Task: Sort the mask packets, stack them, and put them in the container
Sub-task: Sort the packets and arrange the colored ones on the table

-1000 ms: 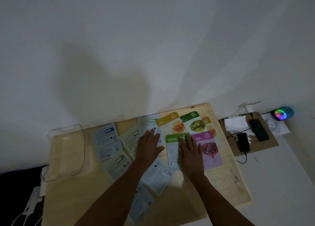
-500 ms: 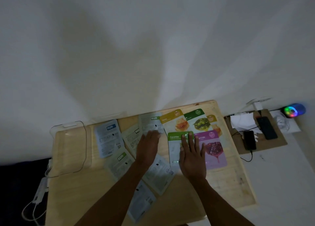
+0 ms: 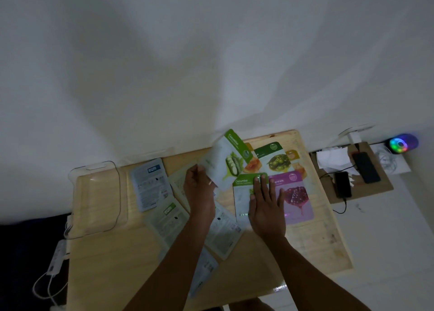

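My left hand grips the lower corner of a green cucumber mask packet and holds it tilted up, face showing, above the table. My right hand lies flat, fingers spread, on a second cucumber packet lying face up. Beside it lie a purple pomegranate packet, a green olive packet and an orange honey packet. Several packets lie face down to the left, such as a white one. A clear plastic container sits at the table's left end.
The wooden table stands against a white wall. To the right, a cardboard sheet carries two phones, papers and cables. A glowing coloured speaker sits beyond it. A white power strip with cables hangs off the left edge.
My left hand has picked up a face-down packet and turned it up, showing its cucumber front. My right hand has stayed flat on the other cucumber packet.
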